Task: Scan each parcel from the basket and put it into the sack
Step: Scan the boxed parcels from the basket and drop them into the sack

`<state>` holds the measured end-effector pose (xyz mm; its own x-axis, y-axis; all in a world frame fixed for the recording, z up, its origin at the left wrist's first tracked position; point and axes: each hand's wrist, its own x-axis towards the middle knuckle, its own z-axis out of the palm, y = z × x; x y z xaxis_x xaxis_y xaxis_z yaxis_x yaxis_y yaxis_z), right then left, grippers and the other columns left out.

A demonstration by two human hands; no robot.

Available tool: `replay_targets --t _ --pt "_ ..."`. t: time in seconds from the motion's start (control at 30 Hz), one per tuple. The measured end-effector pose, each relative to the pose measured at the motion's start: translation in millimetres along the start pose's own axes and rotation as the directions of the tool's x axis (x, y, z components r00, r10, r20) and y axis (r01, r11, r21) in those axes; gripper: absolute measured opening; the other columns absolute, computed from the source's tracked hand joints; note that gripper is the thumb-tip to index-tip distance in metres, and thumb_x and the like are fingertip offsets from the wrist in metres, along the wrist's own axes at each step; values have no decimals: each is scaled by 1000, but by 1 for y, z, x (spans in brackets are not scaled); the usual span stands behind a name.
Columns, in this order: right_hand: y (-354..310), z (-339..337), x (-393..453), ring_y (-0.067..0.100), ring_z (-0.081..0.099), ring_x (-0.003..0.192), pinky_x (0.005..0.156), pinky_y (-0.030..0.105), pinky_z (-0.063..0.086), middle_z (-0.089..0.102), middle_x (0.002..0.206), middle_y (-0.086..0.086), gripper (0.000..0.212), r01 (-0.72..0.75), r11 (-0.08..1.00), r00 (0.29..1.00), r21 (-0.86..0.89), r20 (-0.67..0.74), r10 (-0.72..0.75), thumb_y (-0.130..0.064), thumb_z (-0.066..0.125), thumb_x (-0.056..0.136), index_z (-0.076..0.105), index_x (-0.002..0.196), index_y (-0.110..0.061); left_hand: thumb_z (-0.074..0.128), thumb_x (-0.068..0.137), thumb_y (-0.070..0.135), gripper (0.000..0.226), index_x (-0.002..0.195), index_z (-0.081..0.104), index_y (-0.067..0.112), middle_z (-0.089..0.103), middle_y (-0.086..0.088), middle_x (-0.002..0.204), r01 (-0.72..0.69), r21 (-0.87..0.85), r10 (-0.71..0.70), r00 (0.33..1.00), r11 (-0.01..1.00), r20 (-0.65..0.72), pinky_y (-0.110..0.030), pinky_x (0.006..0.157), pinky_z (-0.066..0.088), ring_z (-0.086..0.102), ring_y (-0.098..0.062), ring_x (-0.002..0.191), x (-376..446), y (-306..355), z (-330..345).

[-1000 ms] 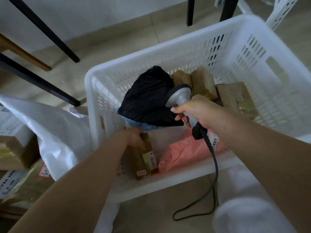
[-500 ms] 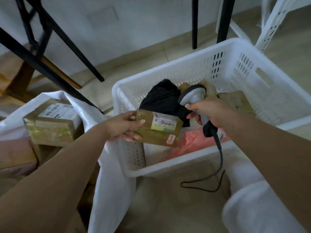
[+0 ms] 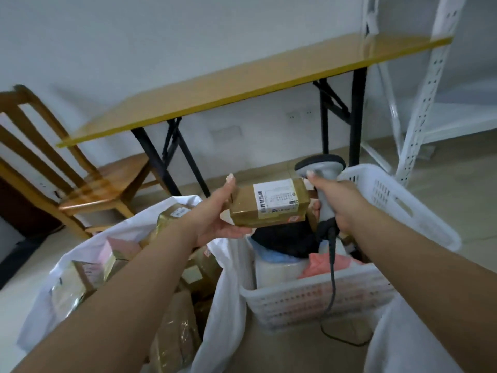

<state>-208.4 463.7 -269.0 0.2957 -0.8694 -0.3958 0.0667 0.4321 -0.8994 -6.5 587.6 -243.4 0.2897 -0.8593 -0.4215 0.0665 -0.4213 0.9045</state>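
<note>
Just one cam here, head-mounted wide-angle, looking forward and slightly down from close range. Both forearms run in from the near edge, table point(image 3: 242, 84) and wall sit far.

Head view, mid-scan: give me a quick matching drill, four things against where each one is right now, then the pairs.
Things:
1. brown taped parcel
2. scanner
3. black bag
4. pink parcel

Places:
A. lying in the basket, beside the scanner's cable
B. held in the left hand, label facing up
C. gripped in the right hand
D. in the basket, right under the held parcel

Pairs: 1-B, 2-C, 3-D, 4-A
</note>
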Motion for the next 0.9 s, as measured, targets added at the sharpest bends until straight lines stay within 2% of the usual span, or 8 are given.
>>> replay_targets --t 0.1,0.2,0.3,0.43,0.53,0.6,0.77,0.9 --pt "-21 8 -31 14 55 50 44 23 48 64 79 10 37 49 999 998 4 35 -49 -38 71 88 58 107 -9 76 80 30 60 133 48 23 57 -9 133 -100 36 99 995 994 22 -41 86 59 69 -29 105 -29 13 -7" --pt "-39 13 -55 12 49 46 45 24 45 57 71 7 35 79 996 996 48 47 -81 -34 70 89 55 107 -8 80 79 13 66 133 46 29 64 -10 118 -186 229 204 977 956 -55 -29 71 60 71 -19 84 -56 23 -10" --pt "-57 21 -74 13 46 43 43 24 43 57 71 10 36 120 991 990 50 61 -123 -33 71 89 57 106 -4 78 80 38 55 128 52 32 66 -5 108 -226 348 305 933 910 -190 -25 59 51 62 -13 75 -77 30 -13" --pt "-80 37 -92 12 46 38 39 21 40 68 78 13 37 200 980 972 -9 131 -197 -32 70 89 61 111 -3 70 83 52 26 102 60 38 65 5 100 -235 263 323 870 936 -372 -32 76 49 59 -14 90 -91 33 -23" --pt "-95 45 -113 10 43 42 39 21 40 62 68 7 27 231 971 946 -65 247 -209 -29 71 89 61 103 -8 73 80 53 50 122 61 28 67 2 100 -238 175 294 827 955 -479 -35 78 54 63 -17 94 -95 31 -33" --pt "-102 51 -130 10 39 46 39 20 38 52 63 3 20 266 956 919 -125 332 -212 -26 70 90 60 97 -10 75 81 48 54 127 59 25 68 1 100 -256 137 289 802 957 -523 -37 79 57 66 -20 95 -97 29 -39" --pt "-110 61 -154 8 37 40 37 19 35 46 59 1 24 307 930 881 -201 430 -198 -26 72 88 55 94 -10 79 81 37 27 96 59 26 69 -6 96 -284 87 278 749 955 -602 -45 84 59 71 -30 96 -99 26 -52" --pt "-113 62 -160 8 36 38 38 20 35 46 58 1 29 333 913 872 -235 445 -204 -28 75 85 56 97 -9 81 75 45 59 123 63 17 69 -8 103 -233 104 246 735 967 -632 -42 78 62 71 -26 90 -96 24 -60"
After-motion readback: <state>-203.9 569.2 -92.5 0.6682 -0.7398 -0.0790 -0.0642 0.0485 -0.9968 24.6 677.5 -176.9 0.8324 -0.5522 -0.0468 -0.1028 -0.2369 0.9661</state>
